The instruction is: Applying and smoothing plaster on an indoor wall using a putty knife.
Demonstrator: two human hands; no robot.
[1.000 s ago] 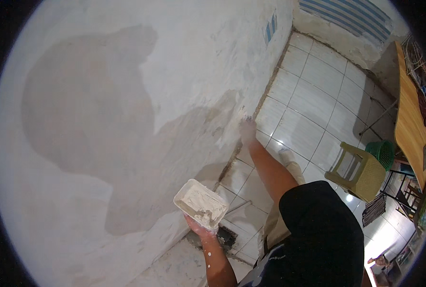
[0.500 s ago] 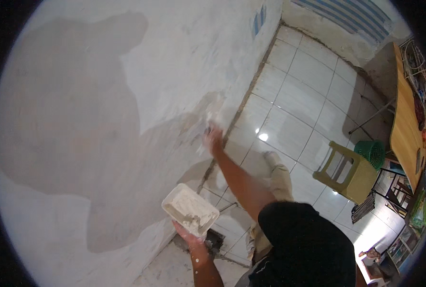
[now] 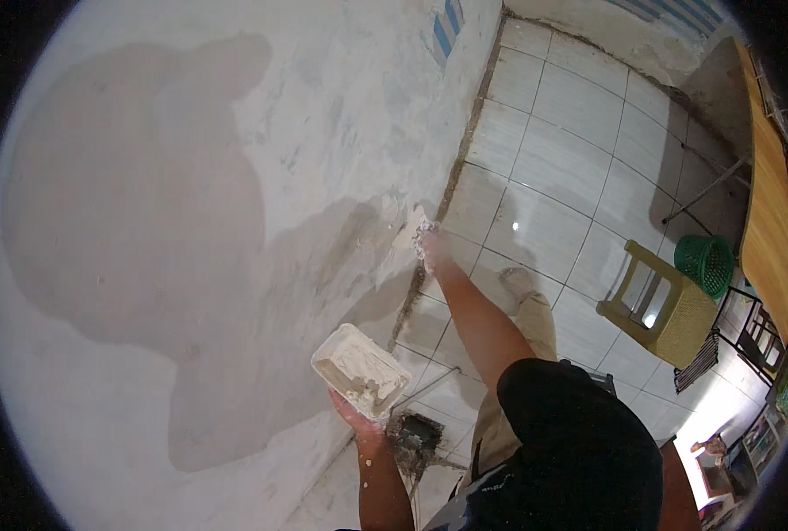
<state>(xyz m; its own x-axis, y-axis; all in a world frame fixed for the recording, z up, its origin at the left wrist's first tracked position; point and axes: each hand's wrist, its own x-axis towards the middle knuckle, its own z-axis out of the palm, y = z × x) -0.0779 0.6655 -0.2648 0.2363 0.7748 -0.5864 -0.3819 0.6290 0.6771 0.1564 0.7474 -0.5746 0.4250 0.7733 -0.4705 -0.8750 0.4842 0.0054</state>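
My left hand grips a white rectangular tray from below, with pale paste inside and white smears on my skin. My right hand is at the low part of the white wall, its fingers closed and caked with white paste, at a fresh pale patch. Whatever those fingers hold is too small and smeared to make out. Dull grey shadows and rough, patched areas cover much of the wall.
Tiled floor runs along the wall's foot. On the right stand an olive plastic stool, a green basket and a wooden table. A dark drain-like opening is below the tray. A trousered leg is beneath my right arm.
My right hand first swept left along the wall, then moved slightly back to the right, against the pale patch. The tray has shifted slightly, still in my left hand.
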